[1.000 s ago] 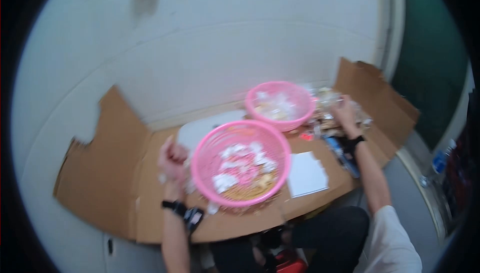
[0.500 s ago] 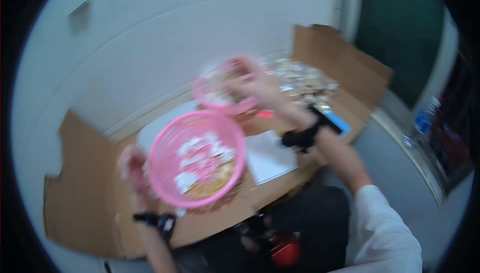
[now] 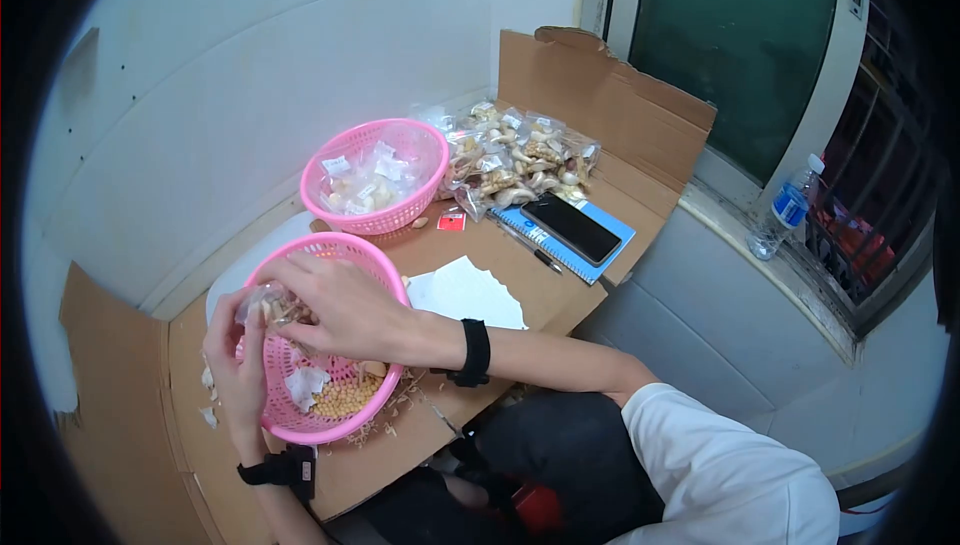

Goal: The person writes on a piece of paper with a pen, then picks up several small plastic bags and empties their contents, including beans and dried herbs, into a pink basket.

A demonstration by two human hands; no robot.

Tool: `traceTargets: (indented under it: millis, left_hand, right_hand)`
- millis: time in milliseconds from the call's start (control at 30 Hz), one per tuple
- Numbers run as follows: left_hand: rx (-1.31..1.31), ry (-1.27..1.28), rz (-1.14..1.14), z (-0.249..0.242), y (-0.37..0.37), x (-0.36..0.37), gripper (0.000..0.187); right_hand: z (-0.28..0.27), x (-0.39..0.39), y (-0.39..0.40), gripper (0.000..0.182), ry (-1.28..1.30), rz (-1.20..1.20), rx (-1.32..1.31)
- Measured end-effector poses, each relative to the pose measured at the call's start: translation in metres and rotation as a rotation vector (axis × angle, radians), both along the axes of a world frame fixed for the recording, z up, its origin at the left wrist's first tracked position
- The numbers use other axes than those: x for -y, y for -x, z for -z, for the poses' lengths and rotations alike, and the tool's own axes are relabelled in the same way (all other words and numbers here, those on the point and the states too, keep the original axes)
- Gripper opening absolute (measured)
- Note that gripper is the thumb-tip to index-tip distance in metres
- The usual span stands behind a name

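Over the left part of the near pink basket [image 3: 385, 267], my left hand [image 3: 238, 355] and my right hand [image 3: 340, 307] are together, both closed round a small clear plastic bag [image 3: 270, 303] with brownish pieces inside. In that basket lie yellow beans [image 3: 348, 397], a torn white piece [image 3: 306, 387] and a few pale pieces. Behind it, the second pink basket [image 3: 420, 207] holds clear bags with white labels.
A heap of filled bags [image 3: 520, 160] lies at the back right. Nearer are a black phone [image 3: 572, 228] on a blue notebook [image 3: 618, 235], a pen [image 3: 547, 261], a red card [image 3: 451, 221] and white paper [image 3: 468, 295]. A bottle [image 3: 788, 207] stands on the sill.
My right hand has left the second basket and come to my left hand over the near basket. Both now hold the small bag. The camera view has shifted and is sharper.
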State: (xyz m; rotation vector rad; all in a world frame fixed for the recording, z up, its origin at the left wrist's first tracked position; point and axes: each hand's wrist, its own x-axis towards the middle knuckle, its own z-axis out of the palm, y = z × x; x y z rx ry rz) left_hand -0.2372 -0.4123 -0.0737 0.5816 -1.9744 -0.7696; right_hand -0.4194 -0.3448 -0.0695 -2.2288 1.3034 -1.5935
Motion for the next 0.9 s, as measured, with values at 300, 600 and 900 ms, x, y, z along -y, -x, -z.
traceTargets:
  millis: [300,600,900]
  left_hand:
    - [0.108,-0.250,0.039,0.028,-0.029,0.012,0.043]
    - [-0.099,-0.190,0.205,0.007,-0.008,-0.002,0.038]
    - [-0.270,-0.009,-0.158,0.012,-0.028,0.022,0.028]
  right_hand:
    - [-0.004,-0.011,-0.007,0.030,-0.023,-0.076,0.182]
    - [-0.002,-0.003,0.010,0.031,0.054,0.007,0.387]
    - [0.015,0.001,0.014,0.025,-0.165,-0.062,0.258]
